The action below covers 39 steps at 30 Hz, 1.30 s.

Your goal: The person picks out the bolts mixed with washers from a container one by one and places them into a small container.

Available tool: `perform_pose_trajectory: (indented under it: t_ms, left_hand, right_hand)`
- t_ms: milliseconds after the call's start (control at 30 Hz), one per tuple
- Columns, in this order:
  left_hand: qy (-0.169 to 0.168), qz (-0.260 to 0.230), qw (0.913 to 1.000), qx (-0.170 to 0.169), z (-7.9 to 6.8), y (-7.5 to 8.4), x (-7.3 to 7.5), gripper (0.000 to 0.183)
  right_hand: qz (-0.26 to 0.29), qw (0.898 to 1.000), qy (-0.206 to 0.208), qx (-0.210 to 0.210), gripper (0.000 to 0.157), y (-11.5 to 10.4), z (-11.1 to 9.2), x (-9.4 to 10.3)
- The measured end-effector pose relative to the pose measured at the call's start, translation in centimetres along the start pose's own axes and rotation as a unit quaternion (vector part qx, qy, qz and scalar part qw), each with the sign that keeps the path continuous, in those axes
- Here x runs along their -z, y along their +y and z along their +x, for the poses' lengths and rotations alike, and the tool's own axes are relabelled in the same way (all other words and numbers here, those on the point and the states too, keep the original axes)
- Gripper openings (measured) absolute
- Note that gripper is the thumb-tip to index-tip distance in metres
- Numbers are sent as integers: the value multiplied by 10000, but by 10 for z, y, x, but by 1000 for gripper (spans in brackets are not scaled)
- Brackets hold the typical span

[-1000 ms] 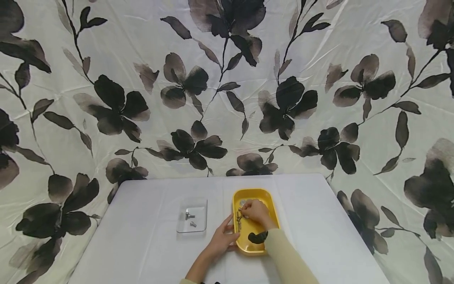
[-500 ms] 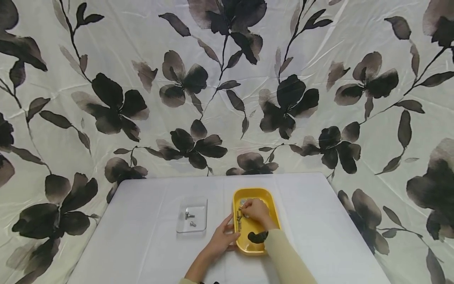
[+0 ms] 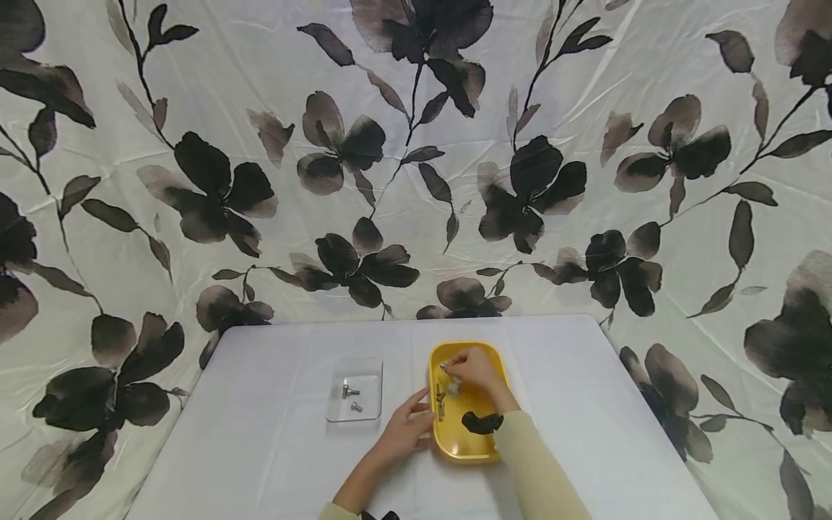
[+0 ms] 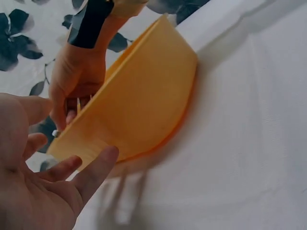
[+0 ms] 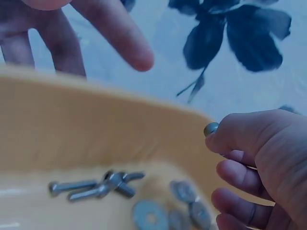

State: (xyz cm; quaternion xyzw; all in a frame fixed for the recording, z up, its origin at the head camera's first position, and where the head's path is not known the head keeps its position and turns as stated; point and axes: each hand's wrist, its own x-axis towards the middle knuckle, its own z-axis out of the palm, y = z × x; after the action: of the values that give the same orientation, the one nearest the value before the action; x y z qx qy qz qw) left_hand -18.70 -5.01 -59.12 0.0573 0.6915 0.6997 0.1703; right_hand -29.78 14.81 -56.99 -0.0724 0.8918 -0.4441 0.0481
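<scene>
My right hand [image 3: 474, 367] is over the far left part of a yellow tray [image 3: 464, 451]. Thumb and fingertip pinch a small metal bolt [image 5: 210, 128]; only its round end shows, the remainder being hidden in the fingers. Below it in the tray lie several silver bolts [image 5: 88, 187] and several flat washers [image 5: 149, 215]. Beside the tray's left wall, my left hand [image 3: 404, 431] has its fingers spread, fingertips at the wall; the left wrist view shows this hand [image 4: 38, 177] with nothing in its grasp.
To the left of the tray stands a clear plastic box [image 3: 354, 417] with a few metal bolts [image 3: 349, 391] in it. Both containers are on a white-covered table [image 3: 260, 433]. A floral cloth [image 3: 403, 180] hangs behind the table's far edge.
My right hand has lifted from the bolts and moved slightly up and right, with a bolt pinched in its fingers. Washers it had covered now show. The left hand has stayed by the tray.
</scene>
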Motion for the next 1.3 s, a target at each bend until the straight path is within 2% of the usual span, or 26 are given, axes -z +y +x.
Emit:
perform_pose_trajectory:
  t_ms: [167,300,400,500,600,767,867,1000,1067,1133,1167,1300]
  left_hand:
    - [46,699,9974,-159,-7,18,9,50]
    - [-82,1081,9933,-393,-14,29,25,44]
    - [-135,1418,9879,-620,-21,38,39,40]
    - [54,1890,9780,-877,-29,47,52,37]
    - [568,2292,9653,-1115,-35,51,63,33]
    - [1623,2553,9410,-1516,-44,47,84,31]
    - [2215,2885,9164,-1671,-48,43,102,30]
    - [2931,3323,8826,-1573,-49,39,125,29]
    - [3225,3373,8718,-1488,-49,37,135,29]
    - [3420,3257,8708,-1369,-47,33,142,29]
    - [3472,3159,8737,-1279,-46,31,145,30]
    - [3508,2652,8944,-809,-43,19,151,34]
  right_hand:
    - [182,9998,5,89,10,-15,1,7]
    - [257,9996,28,148,12,-29,2,11]
    - [192,9995,-3,231,13,-36,3,11]
    - [326,9989,-36,342,11,-43,2,9]
    - [625,9971,-121,406,9,-52,0,6]
    - [826,9948,-218,562,7,-64,-1,3]
    - [731,9943,-252,736,7,-72,-1,3]
    - [495,9926,-248,1079,6,-85,-1,3]
    - [458,9910,-213,1238,6,-93,-2,4]
    - [467,9902,-161,1306,6,-100,-3,3]
    - [483,9900,-132,1318,5,-103,-4,3]
    - [505,9901,-120,1302,5,-110,-8,-2]
